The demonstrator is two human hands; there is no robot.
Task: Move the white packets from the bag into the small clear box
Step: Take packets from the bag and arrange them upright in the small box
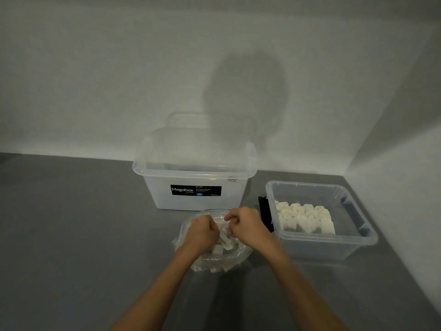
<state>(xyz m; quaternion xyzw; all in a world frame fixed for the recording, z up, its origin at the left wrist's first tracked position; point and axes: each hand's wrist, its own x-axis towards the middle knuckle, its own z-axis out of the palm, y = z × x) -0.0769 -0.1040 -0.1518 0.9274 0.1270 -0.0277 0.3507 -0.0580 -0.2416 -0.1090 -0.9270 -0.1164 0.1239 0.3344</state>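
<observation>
Left hand (202,229): fingers curled, knuckles up, sunk in the mouth of the crumpled clear plastic bag (222,262); what it grips, cannot tell.
Right hand (245,223): just beside the left, thumb and fingertips pinching the bag's far rim.
Bag contents: white rectangular packets (224,240) heaped loosely, long axes tilted different ways.
Small clear plastic box (327,238): right of the bag, lid off; more packets (305,220) stand on end in 2 rows, long axes upright.
Behind: large translucent lidded storage box (198,199) on the grey table (71,235).

white packets (306,219), grey table (71,235), black label (195,190)
</observation>
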